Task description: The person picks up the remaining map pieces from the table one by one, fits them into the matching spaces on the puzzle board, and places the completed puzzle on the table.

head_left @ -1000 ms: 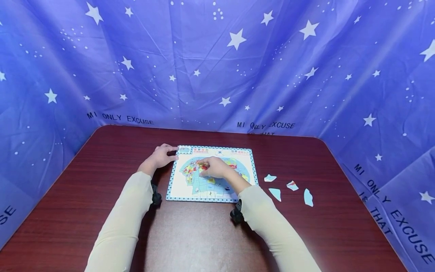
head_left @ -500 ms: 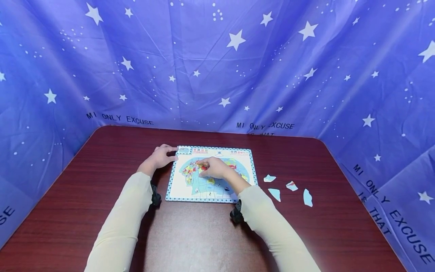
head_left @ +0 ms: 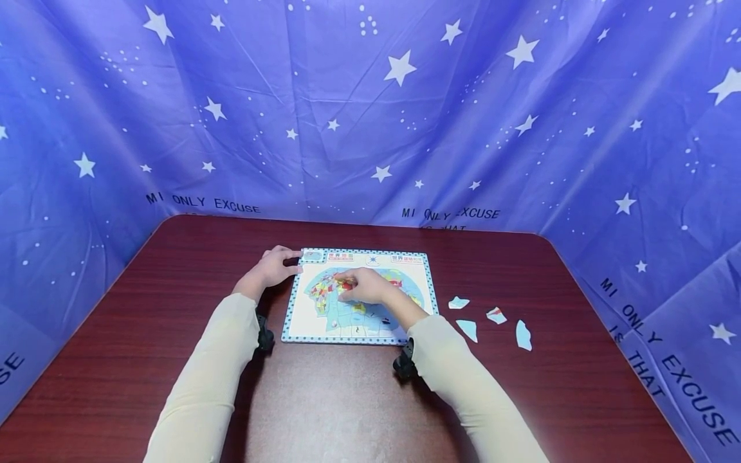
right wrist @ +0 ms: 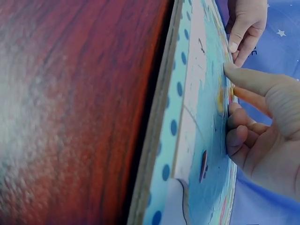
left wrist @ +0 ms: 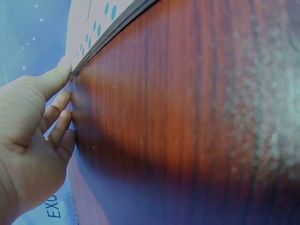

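Observation:
A world-map jigsaw puzzle (head_left: 295, 315) with a blue dotted border lies flat on the table. At its upper left edge, my left hand (head_left: 272, 267) touches the frame with the thumb and a finger. In the left wrist view, the left thumb (left wrist: 58, 77) meets the board's rim, the other fingers loosely bent below it. My right hand (head_left: 367, 286) rests over the map's left middle, thumb and index finger set apart on the coloured countries. The right wrist view shows the right thumb (right wrist: 248, 79) on the map surface; whether a piece sits between the fingertips is hidden.
Several loose puzzle pieces lie on the table right of the board, among them a pale blue one (head_left: 523, 335) and one with red (head_left: 496, 315). The dark red wooden table (head_left: 336, 405) has a starry blue curtain (head_left: 347, 128) behind and at both sides.
Both hands stay in practically the same places on the puzzle. The view shifts very slightly; the loose pieces have not moved.

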Demonstrator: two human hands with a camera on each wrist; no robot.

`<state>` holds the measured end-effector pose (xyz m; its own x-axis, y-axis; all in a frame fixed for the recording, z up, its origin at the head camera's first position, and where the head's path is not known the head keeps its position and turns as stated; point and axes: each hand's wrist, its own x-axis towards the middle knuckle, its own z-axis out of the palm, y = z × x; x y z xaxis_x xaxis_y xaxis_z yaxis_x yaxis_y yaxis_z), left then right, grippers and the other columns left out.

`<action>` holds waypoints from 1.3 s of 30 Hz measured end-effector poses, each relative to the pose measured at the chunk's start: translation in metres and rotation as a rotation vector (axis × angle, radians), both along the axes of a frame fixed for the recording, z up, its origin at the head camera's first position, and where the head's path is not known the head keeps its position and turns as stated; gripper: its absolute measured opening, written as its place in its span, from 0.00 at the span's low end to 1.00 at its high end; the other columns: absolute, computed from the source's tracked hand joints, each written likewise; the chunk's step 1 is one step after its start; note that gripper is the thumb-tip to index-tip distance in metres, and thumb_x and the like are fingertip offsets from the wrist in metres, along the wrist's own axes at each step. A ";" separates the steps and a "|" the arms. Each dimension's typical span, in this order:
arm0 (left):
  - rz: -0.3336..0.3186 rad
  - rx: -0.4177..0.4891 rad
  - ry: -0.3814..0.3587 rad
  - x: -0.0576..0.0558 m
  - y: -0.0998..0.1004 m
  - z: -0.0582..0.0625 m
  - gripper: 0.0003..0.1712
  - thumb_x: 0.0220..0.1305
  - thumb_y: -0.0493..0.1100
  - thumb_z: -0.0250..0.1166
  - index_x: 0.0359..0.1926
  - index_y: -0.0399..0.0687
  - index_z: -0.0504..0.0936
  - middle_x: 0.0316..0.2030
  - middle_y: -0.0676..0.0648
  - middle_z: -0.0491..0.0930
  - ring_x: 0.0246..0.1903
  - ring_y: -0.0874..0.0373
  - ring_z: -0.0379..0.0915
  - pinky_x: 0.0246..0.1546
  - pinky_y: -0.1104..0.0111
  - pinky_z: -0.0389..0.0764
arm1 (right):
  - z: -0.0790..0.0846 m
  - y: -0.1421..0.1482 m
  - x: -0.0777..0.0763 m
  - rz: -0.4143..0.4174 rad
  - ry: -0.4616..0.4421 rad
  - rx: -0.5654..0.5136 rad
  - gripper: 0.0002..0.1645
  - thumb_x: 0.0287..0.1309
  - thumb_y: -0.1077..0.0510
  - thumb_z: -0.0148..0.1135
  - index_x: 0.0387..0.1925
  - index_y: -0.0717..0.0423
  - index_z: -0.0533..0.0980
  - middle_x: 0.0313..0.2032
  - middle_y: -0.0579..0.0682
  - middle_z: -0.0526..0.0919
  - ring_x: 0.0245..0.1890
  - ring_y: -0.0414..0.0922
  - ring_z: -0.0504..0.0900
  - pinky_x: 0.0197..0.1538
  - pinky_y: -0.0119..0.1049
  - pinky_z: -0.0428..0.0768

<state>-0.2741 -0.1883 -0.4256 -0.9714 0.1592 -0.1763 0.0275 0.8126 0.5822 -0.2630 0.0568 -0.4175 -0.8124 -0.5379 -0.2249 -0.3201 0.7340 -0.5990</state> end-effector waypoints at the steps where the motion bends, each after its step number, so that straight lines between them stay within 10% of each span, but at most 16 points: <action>1: 0.000 0.002 0.001 0.000 0.000 0.000 0.29 0.68 0.47 0.56 0.68 0.48 0.65 0.66 0.36 0.56 0.65 0.39 0.48 0.63 0.46 0.59 | 0.000 0.000 0.000 0.003 0.002 -0.001 0.29 0.57 0.48 0.64 0.61 0.42 0.71 0.61 0.49 0.73 0.47 0.44 0.73 0.49 0.40 0.71; 21: -0.025 -0.001 0.002 -0.003 -0.002 -0.001 0.29 0.68 0.47 0.56 0.68 0.48 0.64 0.66 0.35 0.55 0.65 0.37 0.47 0.62 0.45 0.59 | 0.002 -0.003 -0.001 0.046 0.031 0.032 0.26 0.60 0.50 0.61 0.61 0.45 0.72 0.60 0.46 0.74 0.63 0.48 0.70 0.64 0.45 0.67; 35: -0.005 0.004 -0.008 -0.002 -0.002 0.000 0.29 0.68 0.47 0.56 0.68 0.48 0.64 0.67 0.36 0.55 0.66 0.38 0.47 0.63 0.45 0.59 | 0.001 0.002 -0.001 0.027 0.007 -0.002 0.26 0.57 0.52 0.64 0.58 0.43 0.74 0.59 0.45 0.76 0.46 0.43 0.75 0.45 0.38 0.72; 39: -0.007 0.010 -0.007 -0.003 -0.002 -0.001 0.29 0.68 0.47 0.56 0.68 0.49 0.64 0.67 0.36 0.55 0.66 0.38 0.47 0.63 0.45 0.59 | 0.004 0.002 -0.002 0.024 -0.015 0.001 0.26 0.57 0.52 0.64 0.59 0.44 0.74 0.58 0.45 0.77 0.54 0.44 0.76 0.52 0.38 0.75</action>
<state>-0.2770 -0.1907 -0.4264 -0.9690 0.1679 -0.1813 0.0292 0.8064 0.5907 -0.2650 0.0586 -0.4139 -0.7957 -0.5572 -0.2375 -0.3288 0.7266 -0.6032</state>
